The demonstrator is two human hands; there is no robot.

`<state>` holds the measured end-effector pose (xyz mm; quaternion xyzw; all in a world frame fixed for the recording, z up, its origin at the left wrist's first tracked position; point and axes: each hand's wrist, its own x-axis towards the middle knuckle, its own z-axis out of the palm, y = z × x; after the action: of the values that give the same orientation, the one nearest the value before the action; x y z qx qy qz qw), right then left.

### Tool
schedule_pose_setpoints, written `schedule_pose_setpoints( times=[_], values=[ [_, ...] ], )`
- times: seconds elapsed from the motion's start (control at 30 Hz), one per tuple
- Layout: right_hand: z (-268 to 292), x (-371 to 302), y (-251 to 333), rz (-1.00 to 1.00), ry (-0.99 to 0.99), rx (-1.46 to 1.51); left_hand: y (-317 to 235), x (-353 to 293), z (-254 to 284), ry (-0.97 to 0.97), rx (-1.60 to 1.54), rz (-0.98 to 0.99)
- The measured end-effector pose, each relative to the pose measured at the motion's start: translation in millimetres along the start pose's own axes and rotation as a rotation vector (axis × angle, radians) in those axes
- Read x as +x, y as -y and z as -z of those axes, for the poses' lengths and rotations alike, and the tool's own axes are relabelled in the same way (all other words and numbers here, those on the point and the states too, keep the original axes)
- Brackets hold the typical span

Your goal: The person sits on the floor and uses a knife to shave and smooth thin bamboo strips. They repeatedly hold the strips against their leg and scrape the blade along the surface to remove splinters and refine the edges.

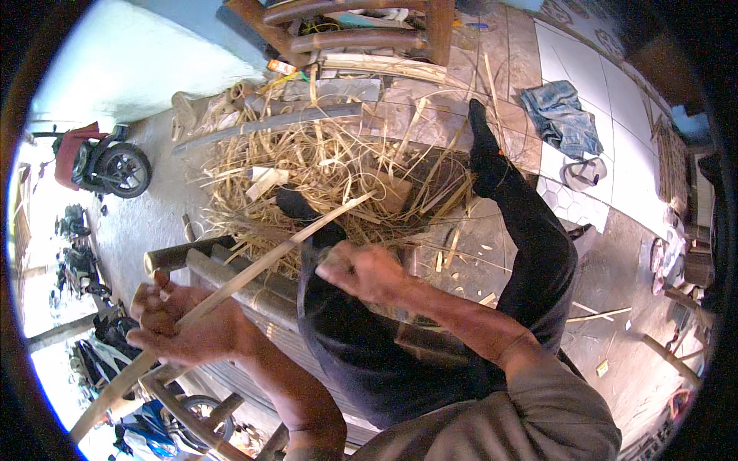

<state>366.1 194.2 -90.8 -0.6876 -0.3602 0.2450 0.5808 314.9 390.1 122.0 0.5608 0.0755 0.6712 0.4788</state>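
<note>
A long, pale bamboo strip runs slantwise from the lower left up to a point over my lap. My left hand is closed around it in its lower half, palm partly turned up and fingers curled. Just beside the strip's upper part, my right hand is closed like a fist and slightly blurred. Whatever it grips, if anything, is hidden. Under the strip's far end lies a big heap of thin bamboo shavings, with my left foot among them.
A bamboo bench is beneath me. Ahead stands a bamboo frame; denim shorts and a pale cap-like item lie on the tiles at right. A motorbike is parked at left. Loose bamboo slivers are scattered on the floor.
</note>
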Motion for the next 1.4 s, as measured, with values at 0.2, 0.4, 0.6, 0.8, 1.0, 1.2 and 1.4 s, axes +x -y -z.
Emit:
schedule_pose_setpoints(
  times=[0.2, 0.4, 0.6, 0.8, 1.0, 1.2, 1.4],
  values=[
    [10.7, 43.7, -36.0, -0.202, -0.122, -0.378, 7.7, 11.4, 0.2, -0.138, 0.053, -0.008],
    [-1.2, 26.6, -36.3, -0.049, 0.128, -0.213, 7.9, 19.4, 22.0, -0.070, 0.054, 0.052],
    [3.7, 29.0, -95.8, -0.240, 0.088, -0.570, 10.6, 26.1, 30.1, 0.002, 0.178, -0.003],
    [2.8, 22.4, -127.9, -0.548, -0.164, -0.164, 17.8, 40.7, 56.7, -0.143, 0.129, 0.057],
    [6.9, 16.2, -164.0, -0.398, -0.032, -0.266, 16.1, 48.5, 78.1, 0.070, 0.005, 0.165],
    [9.4, -3.0, -197.5, -0.437, 0.060, -0.242, 19.5, 44.0, 51.3, -0.180, 0.222, 0.104],
    [20.3, -18.0, -210.6, -0.641, -0.024, -0.309, 23.7, 37.3, 30.0, -0.229, 0.245, 0.104]
  ],
)
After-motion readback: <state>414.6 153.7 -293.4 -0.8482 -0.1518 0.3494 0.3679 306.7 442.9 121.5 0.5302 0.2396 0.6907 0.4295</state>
